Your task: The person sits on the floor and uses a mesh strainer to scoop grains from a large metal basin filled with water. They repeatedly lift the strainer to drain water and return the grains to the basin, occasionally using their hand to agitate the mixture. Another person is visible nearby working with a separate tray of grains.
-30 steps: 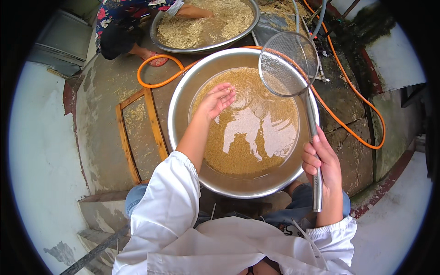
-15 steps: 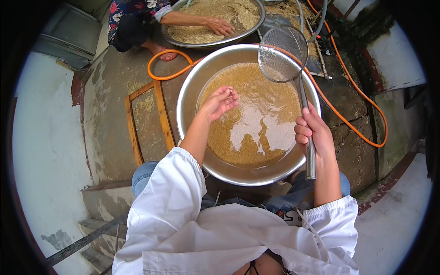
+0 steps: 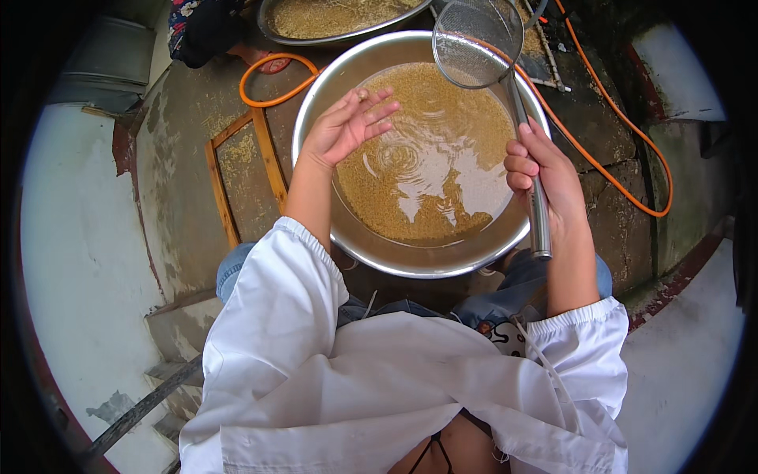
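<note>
A round metal mesh strainer (image 3: pixel 477 49) is held by its long handle in my right hand (image 3: pixel 541 162), its fingers wrapped round the grip. The mesh head tilts over the far right rim of a large metal basin (image 3: pixel 355 249). Water covers a layer of golden grain (image 3: pixel 418 91) in this basin. Over the basin's left side hovers my left hand (image 3: pixel 347 126), palm turned up and fingers spread. A tiny speck may cling near the thumb tip, too small to name. Below that hand, rings ripple across the water.
A second wide basin (image 3: pixel 347 35) of grain stands beyond, near a person's dark-trousered leg (image 3: pixel 209 35). An orange hose (image 3: pixel 624 150) loops right of my basin and emerges at its left. A wooden frame (image 3: pixel 268 154) lies left on the wet concrete floor, with concrete steps (image 3: pixel 178 332) at lower left.
My left hand has moved left, and its fingers have spread from a pinch. Fresh ripples show in the water. The view has tilted, taking the other person's hand out of sight. The strainer stays gripped.
</note>
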Tool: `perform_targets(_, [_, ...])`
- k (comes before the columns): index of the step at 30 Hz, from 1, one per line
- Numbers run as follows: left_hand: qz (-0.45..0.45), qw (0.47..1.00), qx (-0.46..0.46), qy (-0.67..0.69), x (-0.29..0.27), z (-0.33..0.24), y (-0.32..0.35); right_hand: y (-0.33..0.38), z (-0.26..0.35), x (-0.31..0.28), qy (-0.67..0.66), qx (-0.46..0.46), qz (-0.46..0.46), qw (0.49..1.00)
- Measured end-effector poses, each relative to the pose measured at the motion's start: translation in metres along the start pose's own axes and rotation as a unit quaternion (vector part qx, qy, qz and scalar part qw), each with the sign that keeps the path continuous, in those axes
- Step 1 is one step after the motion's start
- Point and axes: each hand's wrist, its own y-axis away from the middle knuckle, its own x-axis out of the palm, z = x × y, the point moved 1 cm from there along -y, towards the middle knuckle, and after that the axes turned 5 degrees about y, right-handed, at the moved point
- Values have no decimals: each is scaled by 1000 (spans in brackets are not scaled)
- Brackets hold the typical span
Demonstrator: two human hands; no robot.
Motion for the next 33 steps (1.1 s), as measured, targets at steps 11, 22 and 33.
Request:
perform_targets(11, [-323,835,-135,-424,-74,59,14,0,1,-6,4,-15,27,1000])
perform_targets(22, [-207,965,-96,-127,-16,56,14,4,5,-9,-11,-7,34,999])
perform_targets(33, [-188,419,-317,-829,-68,85,48,8,2,-12,5,-6,33,999])
